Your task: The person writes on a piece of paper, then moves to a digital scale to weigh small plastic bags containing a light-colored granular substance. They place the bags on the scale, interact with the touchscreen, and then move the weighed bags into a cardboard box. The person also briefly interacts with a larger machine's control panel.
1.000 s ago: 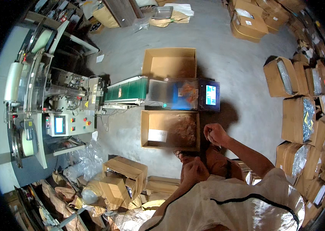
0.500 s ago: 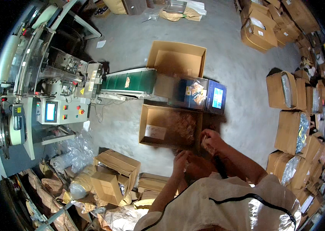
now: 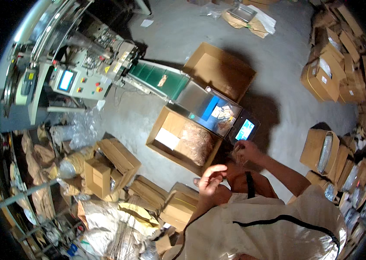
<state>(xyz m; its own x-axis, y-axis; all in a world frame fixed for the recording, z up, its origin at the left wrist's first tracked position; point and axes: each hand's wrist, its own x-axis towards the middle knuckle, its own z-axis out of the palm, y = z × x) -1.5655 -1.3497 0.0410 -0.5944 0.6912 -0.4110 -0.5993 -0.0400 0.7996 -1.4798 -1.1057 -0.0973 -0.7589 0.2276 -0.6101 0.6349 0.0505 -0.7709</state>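
My left hand (image 3: pixel 211 178) is raised beside the near corner of a cardboard box, palm partly up, its fingers loosely curved and apart with nothing in them. My right hand (image 3: pixel 248 152) is closed just below a scale's lit screen (image 3: pixel 245 129); whatever its fingers hold is too dim to make out. The near cardboard box (image 3: pixel 153 139) contains a clear plastic bag of small items (image 3: pixel 197 141) and a white sheet (image 3: pixel 167 138). Small printed packets (image 3: pixel 223 112) lie on the metal platform beside the screen.
A green conveyor belt (image 3: pixel 148 78) carries one small packet (image 3: pixel 162 80) from the packing machine (image 3: pixel 81 80) at left. Behind the platform is another open box (image 3: pixel 222 65). Cartons (image 3: pixel 321 78) are piled along the right; boxes (image 3: pixel 120 160) and sacks (image 3: pixel 109 225) crowd the lower left.
The view has turned, so the conveyor and boxes appear slanted. My left hand has risen and its fingers have opened. My right hand remains near the screen, still closed.
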